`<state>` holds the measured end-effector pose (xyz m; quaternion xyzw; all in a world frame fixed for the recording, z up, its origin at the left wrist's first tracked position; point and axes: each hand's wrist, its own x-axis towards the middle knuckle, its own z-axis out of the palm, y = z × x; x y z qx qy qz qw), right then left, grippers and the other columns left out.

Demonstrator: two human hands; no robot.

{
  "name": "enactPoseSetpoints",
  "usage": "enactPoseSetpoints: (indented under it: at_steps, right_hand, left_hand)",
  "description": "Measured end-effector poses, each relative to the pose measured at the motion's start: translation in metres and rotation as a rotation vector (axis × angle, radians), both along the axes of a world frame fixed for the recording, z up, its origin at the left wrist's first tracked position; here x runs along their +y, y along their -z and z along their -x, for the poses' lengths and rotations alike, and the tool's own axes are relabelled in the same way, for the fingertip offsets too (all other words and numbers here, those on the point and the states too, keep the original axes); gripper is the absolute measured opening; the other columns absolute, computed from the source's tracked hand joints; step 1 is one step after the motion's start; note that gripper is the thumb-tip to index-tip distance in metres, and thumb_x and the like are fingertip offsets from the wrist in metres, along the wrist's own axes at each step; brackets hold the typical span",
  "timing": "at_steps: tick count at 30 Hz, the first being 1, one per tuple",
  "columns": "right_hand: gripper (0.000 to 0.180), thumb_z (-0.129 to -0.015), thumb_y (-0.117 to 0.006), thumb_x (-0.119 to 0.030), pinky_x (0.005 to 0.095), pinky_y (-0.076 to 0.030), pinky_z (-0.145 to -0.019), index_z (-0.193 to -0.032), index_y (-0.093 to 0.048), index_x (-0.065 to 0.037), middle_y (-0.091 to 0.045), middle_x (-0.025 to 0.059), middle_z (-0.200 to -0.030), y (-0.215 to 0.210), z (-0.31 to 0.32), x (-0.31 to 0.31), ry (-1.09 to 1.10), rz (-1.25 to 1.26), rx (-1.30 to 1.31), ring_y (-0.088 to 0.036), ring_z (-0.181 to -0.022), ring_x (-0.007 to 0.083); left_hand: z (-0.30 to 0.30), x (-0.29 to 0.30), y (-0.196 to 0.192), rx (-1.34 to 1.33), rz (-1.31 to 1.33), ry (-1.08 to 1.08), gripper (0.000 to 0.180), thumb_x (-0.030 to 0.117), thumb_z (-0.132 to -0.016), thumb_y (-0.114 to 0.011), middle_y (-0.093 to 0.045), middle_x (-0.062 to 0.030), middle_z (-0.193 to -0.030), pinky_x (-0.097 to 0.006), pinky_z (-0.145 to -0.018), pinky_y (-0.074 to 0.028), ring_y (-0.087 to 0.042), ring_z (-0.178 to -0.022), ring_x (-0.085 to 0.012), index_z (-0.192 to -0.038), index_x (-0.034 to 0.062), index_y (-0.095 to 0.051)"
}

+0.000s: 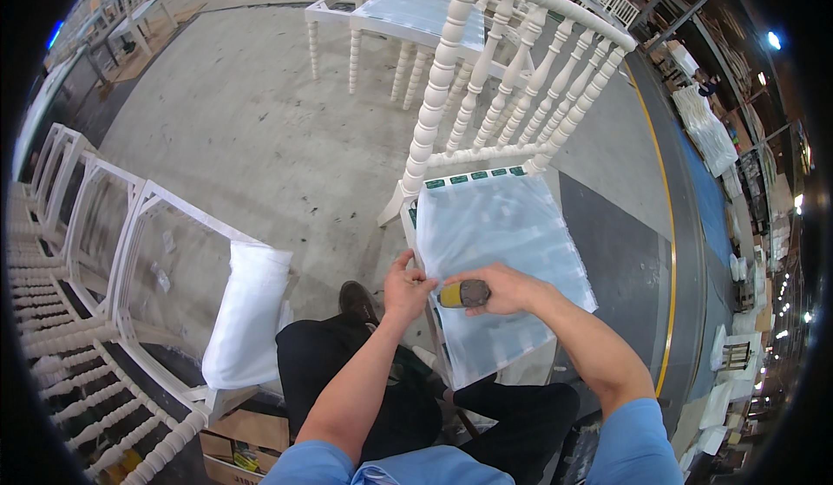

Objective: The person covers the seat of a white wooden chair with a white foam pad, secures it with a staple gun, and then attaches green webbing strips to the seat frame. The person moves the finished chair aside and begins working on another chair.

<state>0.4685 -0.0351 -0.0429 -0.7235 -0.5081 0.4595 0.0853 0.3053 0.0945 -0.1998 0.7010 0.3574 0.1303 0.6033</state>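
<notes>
Left hand (406, 290): grip pinches plastic cover (499, 251) edge at 9 o'clock.
Right hand (508, 290): grip closed around tool (464, 293).
Cover: likely light, limp, slippery; hold at edge.
Chair (486, 95): stiff.

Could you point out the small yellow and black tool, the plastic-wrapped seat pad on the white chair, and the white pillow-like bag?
Small yellow and black tool (462, 293), head view: its dark body.
Plastic-wrapped seat pad (499, 225), head view: its middle.
White pillow-like bag (249, 311), head view: its middle.

Furniture workshop or factory floor. Evidence: bare concrete floor (260, 129) with yellow line (664, 225); rows of unfinished white chair frames (95, 242); spindle-back chair (503, 95) with plastic-wrapped seat; stacked white parts (707, 129) along aisle.
</notes>
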Motion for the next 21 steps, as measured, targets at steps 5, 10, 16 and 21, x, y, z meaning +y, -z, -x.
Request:
enactPoseSetpoints:
  at_steps: [5, 10, 16, 21]
  right_hand:
    - [0.071, -0.083, -0.091, -0.020, 0.0462, -0.058, -0.098, -0.148, -0.065, -0.025, -0.078, 0.0170, -0.118, 0.005, 0.002, 0.002, -0.031, -0.029, -0.051, -0.073, -0.111, 0.0403]
    - [0.069, -0.082, -0.091, -0.019, 0.0462, -0.058, -0.096, -0.145, -0.066, -0.026, -0.078, 0.0166, -0.117, 0.002, 0.008, 0.000, -0.044, -0.045, -0.103, -0.073, -0.110, 0.0400]
    - [0.065, -0.085, -0.084, -0.021, 0.0513, -0.056, -0.097, -0.146, -0.063, -0.029, -0.076, 0.0164, -0.117, 0.002, 0.022, -0.016, -0.074, -0.111, -0.220, -0.070, -0.112, 0.0408]
    - [0.068, -0.082, -0.075, -0.007, 0.0526, -0.056, -0.091, -0.145, -0.063, -0.028, -0.074, 0.0150, -0.112, 0.005, 0.028, -0.020, -0.065, -0.152, -0.258, -0.070, -0.107, 0.0419]
  left_hand:
    - [0.001, 0.001, -0.007, 0.011, 0.041, -0.002, 0.016, 0.015, -0.079, -0.089, -0.052, -0.0181, -0.164, -0.044, -0.111, -0.052, -0.060, -0.140, -0.0345, -0.084, 0.0010, -0.081]
    - [0.002, 0.002, -0.007, 0.046, -0.035, 0.032, 0.019, 0.017, -0.081, -0.089, -0.053, -0.0196, -0.163, -0.043, -0.111, -0.051, -0.061, -0.138, -0.0338, -0.087, 0.0000, -0.082]
    - [-0.011, 0.011, -0.018, 0.131, 0.040, -0.046, 0.029, 0.029, -0.083, -0.088, -0.051, -0.0283, -0.161, -0.042, -0.111, -0.050, -0.057, -0.144, -0.0389, -0.087, 0.0004, -0.082]
    - [-0.055, 0.020, -0.042, 0.297, -0.246, -0.147, 0.039, 0.039, -0.085, -0.086, -0.049, -0.0341, -0.160, -0.048, -0.120, -0.041, -0.048, -0.149, -0.0445, -0.092, 0.0001, -0.082]
